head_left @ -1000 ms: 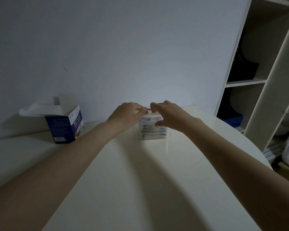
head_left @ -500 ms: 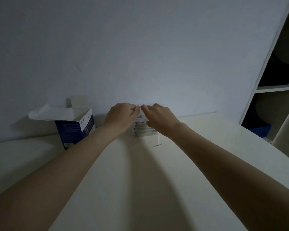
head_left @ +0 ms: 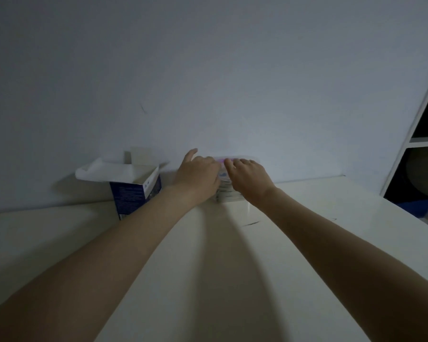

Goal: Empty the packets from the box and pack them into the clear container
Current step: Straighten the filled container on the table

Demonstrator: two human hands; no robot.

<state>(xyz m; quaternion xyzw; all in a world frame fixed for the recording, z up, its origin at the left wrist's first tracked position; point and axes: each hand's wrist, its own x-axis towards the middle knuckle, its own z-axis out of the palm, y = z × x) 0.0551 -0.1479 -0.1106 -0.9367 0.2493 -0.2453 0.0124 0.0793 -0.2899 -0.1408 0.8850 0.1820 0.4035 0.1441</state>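
Note:
A clear container with blue-and-white packets stacked inside stands at the back of the white table, close to the wall. Its lid has a pink strip on top. My left hand lies over the container's left top with its fingers curled on it and one finger sticking up. My right hand curls over the lid beside the pink strip. Both hands hide most of the container. The blue-and-white box stands open to the left, its flaps up and its inside hidden.
A white paper liner sticks out of the box top. A white shelf unit stands at the right edge, with a blue bin low in it. A thin dark mark lies on the table near my right forearm.
Both hands have stayed on the container's top and it now sits farther back, near the wall and closer to the box. The view has swung left, so less of the shelf shows.

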